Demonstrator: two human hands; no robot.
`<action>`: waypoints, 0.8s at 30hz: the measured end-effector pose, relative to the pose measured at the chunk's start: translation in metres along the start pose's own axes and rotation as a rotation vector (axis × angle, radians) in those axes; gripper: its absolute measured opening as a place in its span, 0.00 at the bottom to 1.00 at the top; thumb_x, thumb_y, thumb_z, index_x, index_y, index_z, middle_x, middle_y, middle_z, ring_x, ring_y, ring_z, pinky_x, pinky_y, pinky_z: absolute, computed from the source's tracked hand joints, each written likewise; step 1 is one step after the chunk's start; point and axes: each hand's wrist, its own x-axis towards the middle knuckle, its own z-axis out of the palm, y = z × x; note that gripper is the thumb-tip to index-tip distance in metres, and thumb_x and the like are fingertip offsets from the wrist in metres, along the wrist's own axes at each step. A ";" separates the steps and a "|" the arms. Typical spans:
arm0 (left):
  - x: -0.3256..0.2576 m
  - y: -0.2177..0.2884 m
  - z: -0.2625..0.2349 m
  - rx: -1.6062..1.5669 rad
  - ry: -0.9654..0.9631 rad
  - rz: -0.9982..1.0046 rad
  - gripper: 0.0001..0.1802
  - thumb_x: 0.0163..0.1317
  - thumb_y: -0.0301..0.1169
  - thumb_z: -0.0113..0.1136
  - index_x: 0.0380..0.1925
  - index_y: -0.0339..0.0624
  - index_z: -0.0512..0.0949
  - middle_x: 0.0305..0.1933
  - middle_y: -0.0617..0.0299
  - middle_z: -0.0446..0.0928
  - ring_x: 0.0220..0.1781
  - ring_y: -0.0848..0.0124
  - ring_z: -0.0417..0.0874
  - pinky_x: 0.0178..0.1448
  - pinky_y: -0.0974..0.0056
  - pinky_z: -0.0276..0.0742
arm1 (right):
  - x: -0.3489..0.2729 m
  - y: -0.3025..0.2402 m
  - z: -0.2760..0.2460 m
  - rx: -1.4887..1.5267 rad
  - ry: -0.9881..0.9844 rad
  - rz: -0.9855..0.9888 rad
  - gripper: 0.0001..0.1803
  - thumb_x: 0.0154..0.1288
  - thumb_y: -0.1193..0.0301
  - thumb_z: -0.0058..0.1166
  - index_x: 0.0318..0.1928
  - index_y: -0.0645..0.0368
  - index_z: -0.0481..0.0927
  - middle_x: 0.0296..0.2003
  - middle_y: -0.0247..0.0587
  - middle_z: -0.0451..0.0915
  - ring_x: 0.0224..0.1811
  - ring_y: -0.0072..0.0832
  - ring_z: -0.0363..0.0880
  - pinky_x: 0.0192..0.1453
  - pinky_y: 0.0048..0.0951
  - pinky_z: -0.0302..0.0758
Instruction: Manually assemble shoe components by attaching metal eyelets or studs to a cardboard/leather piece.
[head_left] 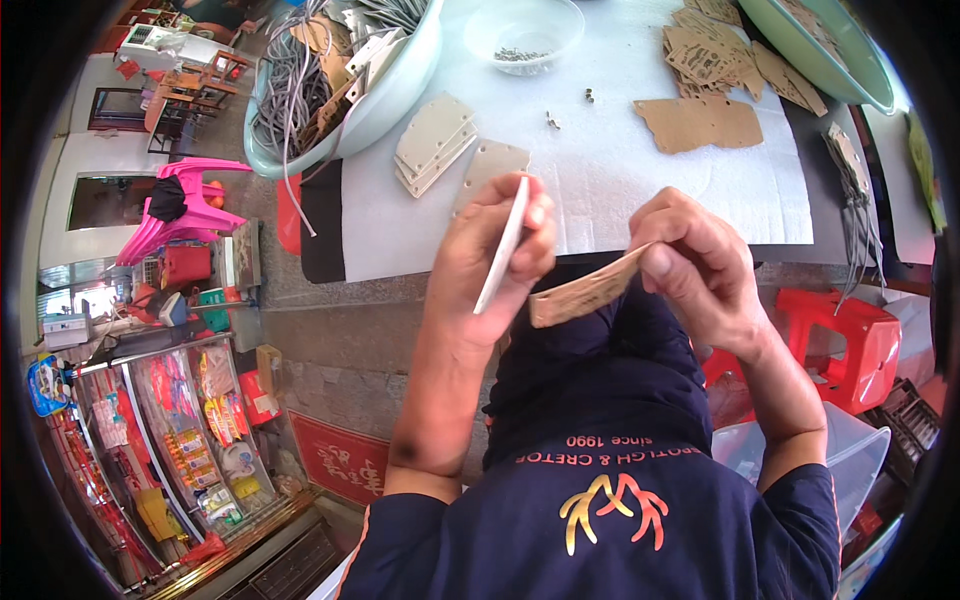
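Observation:
My left hand (500,240) is closed around a thin white plate (507,245), which I see nearly edge-on. Between the thumb and fingers of my right hand (700,265) is a brown cardboard piece (590,290) with dark printing, tilted down to the left. The two pieces are held apart, just off the table's near edge. Past my left hand a stack of pale plates with holes (436,145) lies on the white-covered table (600,190), and another pale plate (495,165) lies right behind the fingers. Small metal bits (552,120) rest on the cover farther away.
A pale green basin (415,70) of grey cables and plates stands at the far left. Near the back is a clear bowl (560,30) of small metal parts. Brown cardboard pieces (697,125) and another basin (850,75) are at right. A red stool (850,335) stands beside me.

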 end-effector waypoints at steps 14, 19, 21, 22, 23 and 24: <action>-0.003 -0.021 0.020 -0.112 0.050 -0.251 0.16 0.68 0.33 0.52 0.53 0.40 0.71 0.45 0.58 0.76 0.43 0.72 0.80 0.41 0.68 0.79 | 0.024 -0.010 0.012 -0.405 -0.002 -0.191 0.08 0.57 0.79 0.63 0.38 0.60 0.81 0.33 0.36 0.79 0.28 0.22 0.77 0.28 0.22 0.73; -0.012 -0.029 0.013 0.252 -0.048 -0.052 0.20 0.68 0.33 0.52 0.58 0.40 0.71 0.52 0.53 0.76 0.54 0.65 0.79 0.52 0.62 0.81 | 0.024 -0.005 0.011 -0.339 -0.028 -0.163 0.08 0.56 0.79 0.63 0.37 0.61 0.81 0.35 0.36 0.80 0.28 0.20 0.77 0.29 0.21 0.73; 0.000 -0.031 0.006 -0.316 -0.245 -0.197 0.22 0.70 0.38 0.49 0.59 0.38 0.70 0.55 0.52 0.75 0.56 0.61 0.78 0.58 0.57 0.78 | 0.021 -0.001 0.012 -0.231 0.013 -0.109 0.07 0.59 0.80 0.62 0.38 0.62 0.79 0.35 0.34 0.79 0.30 0.17 0.76 0.31 0.19 0.73; -0.002 -0.033 0.006 -0.315 -0.245 -0.191 0.22 0.70 0.38 0.49 0.59 0.38 0.70 0.55 0.52 0.75 0.56 0.61 0.78 0.58 0.57 0.78 | 0.021 -0.001 0.014 -0.231 0.008 -0.113 0.07 0.59 0.80 0.62 0.38 0.62 0.79 0.35 0.34 0.79 0.30 0.17 0.76 0.31 0.19 0.73; 0.000 -0.032 0.017 -0.187 -0.120 -0.144 0.25 0.71 0.42 0.46 0.60 0.37 0.69 0.57 0.49 0.73 0.59 0.59 0.75 0.62 0.54 0.73 | 0.019 0.001 0.014 -0.097 0.076 -0.045 0.06 0.60 0.79 0.61 0.39 0.63 0.79 0.35 0.32 0.79 0.30 0.15 0.75 0.31 0.18 0.73; 0.000 -0.030 0.027 -0.056 0.006 -0.092 0.28 0.72 0.46 0.43 0.61 0.35 0.68 0.60 0.47 0.72 0.62 0.56 0.73 0.67 0.50 0.68 | 0.019 0.001 0.015 0.040 0.139 0.021 0.06 0.62 0.79 0.60 0.39 0.63 0.78 0.35 0.31 0.79 0.31 0.13 0.74 0.32 0.17 0.73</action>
